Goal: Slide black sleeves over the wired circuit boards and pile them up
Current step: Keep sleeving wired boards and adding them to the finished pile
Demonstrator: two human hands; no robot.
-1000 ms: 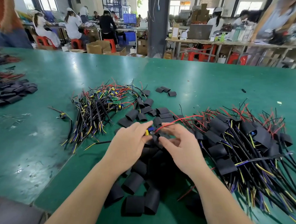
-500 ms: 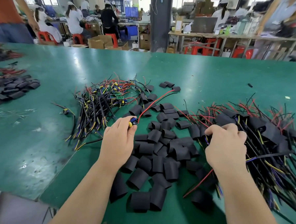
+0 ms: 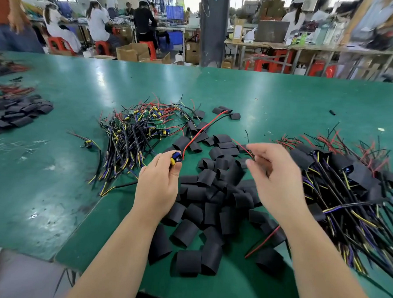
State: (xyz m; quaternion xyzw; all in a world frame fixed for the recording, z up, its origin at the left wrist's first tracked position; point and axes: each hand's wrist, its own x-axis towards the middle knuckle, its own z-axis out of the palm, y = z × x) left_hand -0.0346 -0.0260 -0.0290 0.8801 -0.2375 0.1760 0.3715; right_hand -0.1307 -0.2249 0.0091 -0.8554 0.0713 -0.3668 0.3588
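My left hand [image 3: 158, 185] grips a small wired circuit board [image 3: 176, 158] with blue and yellow parts; its red and black wires [image 3: 201, 128] arc up and away to the far right. My right hand [image 3: 278, 178] hovers over the loose black sleeves [image 3: 211, 195] in front of me, fingers relaxed and holding nothing. A tangle of bare wired boards [image 3: 137, 136] lies left of centre. The pile of sleeved boards [image 3: 348, 179] lies at the right, beside my right hand.
The green table [image 3: 53, 164] has a step edge near my left forearm. Another heap of black sleeves [image 3: 17, 114] and wires lies at the far left. Workers sit at benches beyond the table, and a grey pillar [image 3: 213, 26] stands behind it.
My right hand has let go at the sleeved pile and swung back left, opening over the loose sleeves. My left hand stays put with the board and its wires.
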